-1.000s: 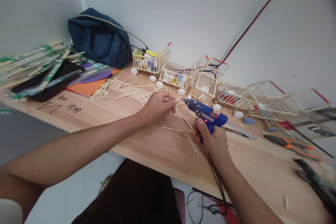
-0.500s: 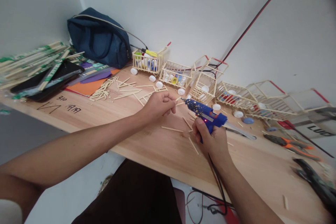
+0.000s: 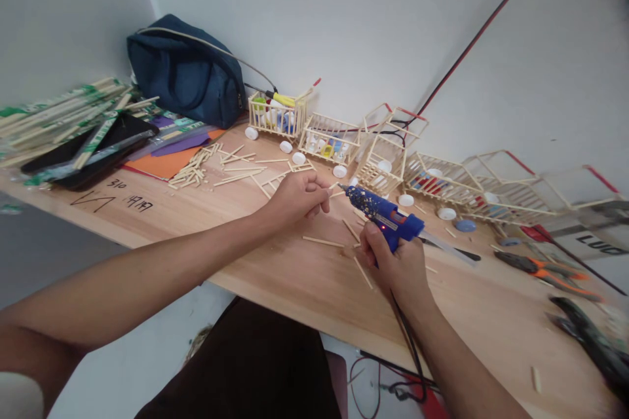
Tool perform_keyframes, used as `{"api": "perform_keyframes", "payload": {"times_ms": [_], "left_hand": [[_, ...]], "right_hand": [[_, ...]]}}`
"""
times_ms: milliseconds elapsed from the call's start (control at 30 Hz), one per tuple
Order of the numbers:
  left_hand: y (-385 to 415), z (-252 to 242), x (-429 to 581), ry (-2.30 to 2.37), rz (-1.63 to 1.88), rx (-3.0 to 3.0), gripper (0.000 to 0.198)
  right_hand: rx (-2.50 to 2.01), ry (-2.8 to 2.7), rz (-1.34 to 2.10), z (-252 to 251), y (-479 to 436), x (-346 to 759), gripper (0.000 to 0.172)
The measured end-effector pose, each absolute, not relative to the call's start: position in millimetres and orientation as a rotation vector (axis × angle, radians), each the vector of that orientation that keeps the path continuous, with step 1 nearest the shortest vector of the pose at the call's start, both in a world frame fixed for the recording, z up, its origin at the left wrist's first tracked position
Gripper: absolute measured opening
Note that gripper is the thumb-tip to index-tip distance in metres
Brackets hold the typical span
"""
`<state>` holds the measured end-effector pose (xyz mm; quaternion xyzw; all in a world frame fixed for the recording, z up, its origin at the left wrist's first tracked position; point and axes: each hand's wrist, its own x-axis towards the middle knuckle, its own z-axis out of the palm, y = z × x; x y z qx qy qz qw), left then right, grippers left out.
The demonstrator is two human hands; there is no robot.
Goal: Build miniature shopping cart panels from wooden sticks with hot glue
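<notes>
My right hand is wrapped round the handle of a blue glue gun, with a clear glue stick poking out of its back end. A small red light glows on its side. My left hand pinches a short wooden stick between thumb and finger; the tip of the nozzle is at or very near the stick's free end. Whether they touch I cannot tell. Loose cut sticks lie on the wooden table below the hands.
Small stick-built carts with white wheels line the wall, several holding coloured bits. A dark blue bag, packed sticks and coloured paper are at left. Orange-handled pliers lie at right. The gun's cord hangs over the edge.
Almost nothing differs. The glue gun has tilted or shifted very slightly in my right hand; my left hand keeps its pinch on the stick.
</notes>
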<state>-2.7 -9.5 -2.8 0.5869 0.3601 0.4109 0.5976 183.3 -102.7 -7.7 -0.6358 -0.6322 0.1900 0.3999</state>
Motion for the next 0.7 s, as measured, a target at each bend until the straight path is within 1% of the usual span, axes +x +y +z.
{"api": "perform_keyframes", "payload": {"times_ms": [233, 467, 700], "left_hand": [[-11.3, 0.2, -1.8, 0.86, 0.94, 1.355, 0.006], [-11.3, 0.7, -1.7, 0.875, 0.924, 1.368, 0.005], [-9.4, -3.8, -1.2, 0.869, 0.905, 1.373, 0.005]], "right_hand": [[-1.573, -1.567, 0.464, -8.0, -104.6, 182.3, 0.043], [-1.553, -1.543, 0.467, -9.7, -105.9, 184.4, 0.044], [-1.525, -1.549, 0.477, -10.6, -105.5, 185.4, 0.041]]}}
